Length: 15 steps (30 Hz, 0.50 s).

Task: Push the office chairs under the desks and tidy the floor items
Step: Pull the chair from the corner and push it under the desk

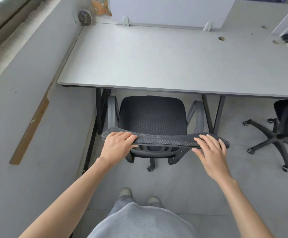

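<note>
Bright, even daylight; soft shadows; wide-angle edge distortion.

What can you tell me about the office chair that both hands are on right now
The office chair is black, with a mesh-textured seat, a mesh backrest on a plastic frame, grey looped armrests and castors below. It stands upright facing the grey desk, its seat front just under the desk edge, most of it not yet tucked in. The left hand grips the backrest's top edge on its left end; the right hand rests there with fingers straight on its right end.
</note>
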{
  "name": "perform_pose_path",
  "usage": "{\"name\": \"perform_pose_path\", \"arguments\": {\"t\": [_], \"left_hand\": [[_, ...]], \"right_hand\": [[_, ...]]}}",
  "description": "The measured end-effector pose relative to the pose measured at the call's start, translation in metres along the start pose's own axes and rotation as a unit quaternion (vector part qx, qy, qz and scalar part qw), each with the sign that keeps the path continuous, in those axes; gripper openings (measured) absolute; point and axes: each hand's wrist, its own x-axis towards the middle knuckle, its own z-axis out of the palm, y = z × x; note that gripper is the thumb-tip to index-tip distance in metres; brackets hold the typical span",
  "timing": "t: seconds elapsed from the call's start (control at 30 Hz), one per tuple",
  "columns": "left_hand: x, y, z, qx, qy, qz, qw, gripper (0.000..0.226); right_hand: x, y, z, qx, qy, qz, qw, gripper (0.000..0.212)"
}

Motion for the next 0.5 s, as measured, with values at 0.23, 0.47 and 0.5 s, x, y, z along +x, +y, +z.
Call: {"name": "perform_pose_path", "arguments": {"t": [0.23, 0.47, 0.5], "left_hand": [[0.019, 0.015, 0.007, -0.004, 0.007, 0.004, 1.000, 0.036], [0.030, 0.033, 0.014, -0.017, -0.003, -0.003, 1.000, 0.031], [0.031, 0.033, 0.014, -0.017, -0.006, -0.002, 1.000, 0.031]], "right_hand": [[0.022, 0.033, -0.016, 0.043, -0.020, -0.052, 0.998, 0.070], [0.026, 0.058, -0.017, 0.046, -0.017, -0.042, 0.998, 0.055], [0.026, 0.059, -0.016, 0.045, -0.015, -0.042, 0.998, 0.057]]}}
